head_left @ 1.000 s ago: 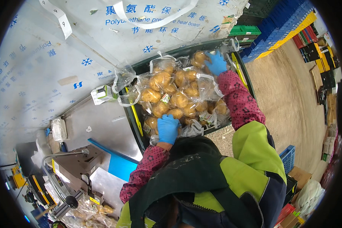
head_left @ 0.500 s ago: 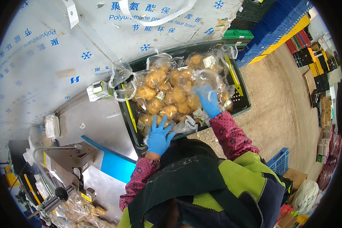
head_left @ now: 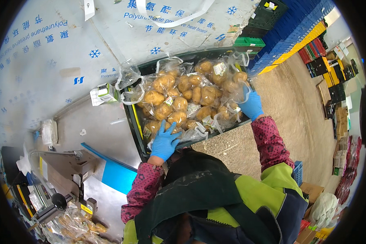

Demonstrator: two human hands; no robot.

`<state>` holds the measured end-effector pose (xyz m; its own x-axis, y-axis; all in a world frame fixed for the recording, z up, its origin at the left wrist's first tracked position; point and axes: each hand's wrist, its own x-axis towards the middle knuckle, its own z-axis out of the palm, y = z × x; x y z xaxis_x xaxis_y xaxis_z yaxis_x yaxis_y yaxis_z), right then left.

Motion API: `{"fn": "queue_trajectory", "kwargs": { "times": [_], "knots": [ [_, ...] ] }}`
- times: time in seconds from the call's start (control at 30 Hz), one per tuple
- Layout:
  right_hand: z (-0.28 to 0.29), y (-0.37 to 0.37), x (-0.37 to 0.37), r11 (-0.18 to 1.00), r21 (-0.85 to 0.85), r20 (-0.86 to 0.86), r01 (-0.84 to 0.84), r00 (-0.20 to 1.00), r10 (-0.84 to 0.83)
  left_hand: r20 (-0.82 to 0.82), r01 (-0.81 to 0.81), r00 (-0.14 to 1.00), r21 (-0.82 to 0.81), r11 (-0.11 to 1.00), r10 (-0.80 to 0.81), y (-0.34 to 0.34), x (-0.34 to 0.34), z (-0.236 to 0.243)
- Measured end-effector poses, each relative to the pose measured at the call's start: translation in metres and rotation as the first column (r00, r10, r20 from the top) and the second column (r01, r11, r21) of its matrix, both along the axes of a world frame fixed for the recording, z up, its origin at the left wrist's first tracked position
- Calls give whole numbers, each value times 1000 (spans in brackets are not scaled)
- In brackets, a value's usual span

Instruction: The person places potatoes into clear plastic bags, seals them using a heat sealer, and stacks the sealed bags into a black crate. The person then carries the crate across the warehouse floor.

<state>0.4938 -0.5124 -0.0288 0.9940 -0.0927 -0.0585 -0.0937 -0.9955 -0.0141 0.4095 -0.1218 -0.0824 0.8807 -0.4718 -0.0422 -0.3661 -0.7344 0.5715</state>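
Observation:
Clear plastic bags of potatoes (head_left: 164,83) with white loop handles fill a dark green crate (head_left: 135,129). My left hand (head_left: 164,143), in a blue glove, rests open with spread fingers on the bags at the crate's near left corner. At the right end, my right hand (head_left: 251,103), also gloved in blue, is closed on a bag of potatoes (head_left: 231,86) beside the crate's wall. Its fingertips are partly covered by the clear plastic.
Left of the crate is a metal worktop (head_left: 103,124) with a small white-and-green box (head_left: 103,94), a blue strip (head_left: 118,177) and a machine (head_left: 65,171). More bagged potatoes (head_left: 75,223) lie at lower left. Stacked blue crates (head_left: 286,34) stand at far right.
My right hand has moved right with a bag, which now covers the crate's yellow right-hand bar. A pale label shows in the middle of the bags. My left hand stays at the near left corner.

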Motion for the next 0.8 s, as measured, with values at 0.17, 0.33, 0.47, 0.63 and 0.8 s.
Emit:
{"fn": "queue_trajectory", "kwargs": {
  "times": [0.17, 0.33, 0.47, 0.63, 0.8],
  "knots": [
    [-41, 16, 4, 965, -134, 1, -225, 974, 227, -41, 125, 992, 117, 985, -121, 17, 10, -8],
    [-102, 11, 42, 968, -182, 39, -174, 982, 184, -38, 216, 976, 83, 973, -213, 25, 27, -17],
    [-87, 16, 47, 974, -135, 37, -184, 981, 191, -11, 201, 978, -176, 964, -206, 24, 35, -13],
    [-59, 14, 40, 981, 73, 44, -180, 983, 177, 285, -185, 934, -136, 973, 217, -6, 94, 66],
    [-78, -41, -13, 763, 460, 134, -455, 885, 446, 315, -263, 927, 164, 951, 202, 7, 188, -16]
  ]
}}
